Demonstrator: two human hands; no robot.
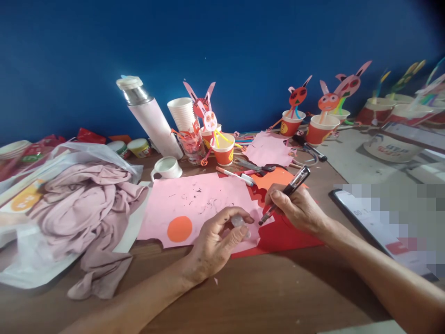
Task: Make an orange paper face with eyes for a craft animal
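My left hand (217,243) is closed on a small, translucent, round piece (238,221), pinched between thumb and fingers; its exact kind is unclear. In my right hand (299,204) is a black pen (296,180), its tip pointing down and left toward that piece, with a small gap between them. Beneath both hands lies a pink paper sheet (163,199) with dark marks and scraps on it. An orange paper circle (180,229) rests on the pink sheet, left of my left hand. Red paper (288,236) sticks out under my right hand.
Behind the paper are scissors (253,165), a marker (231,174), a white mug (167,167) and a tilted flask (153,123). Paper cups with rabbit figures, one a red cup (222,150), stand along the wall. Crumpled cloth (90,204) lies left, a phone (368,222) right.
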